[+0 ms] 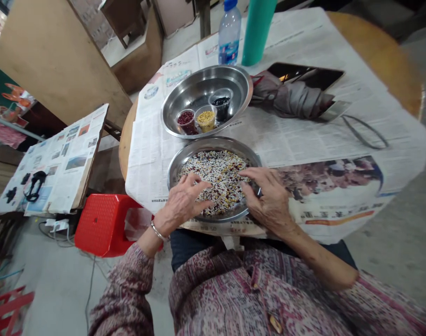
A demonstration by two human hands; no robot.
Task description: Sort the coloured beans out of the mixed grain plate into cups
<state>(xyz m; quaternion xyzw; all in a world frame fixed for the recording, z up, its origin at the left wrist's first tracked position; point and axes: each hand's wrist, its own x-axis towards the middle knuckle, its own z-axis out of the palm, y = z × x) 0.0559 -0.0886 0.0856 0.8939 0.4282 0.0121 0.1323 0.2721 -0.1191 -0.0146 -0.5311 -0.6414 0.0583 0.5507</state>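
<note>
In front of me a round metal plate (171, 173) holds a spread of mixed grains and beans (216, 175), white, yellow, dark red and black. Over its left side is my left hand (183, 200), thumb and fingers apart, with nothing visible in it. My right hand (268, 193) is at the right rim, its thumb and forefinger spread over the mix. Just beyond, a larger metal basin (199, 86) holds three clear cups: a cup of dark red beans (186, 121), a cup of yellow beans (206, 119) and a cup of black beans (221, 103).
Newspaper (261, 140) covers the round table (380, 42). A water bottle (229, 35) and a green tumbler (258, 32) stand behind the basin. A folded umbrella (293, 98) and a dark tablet (307, 74) lie to the right. A red stool (104, 224) stands on the left.
</note>
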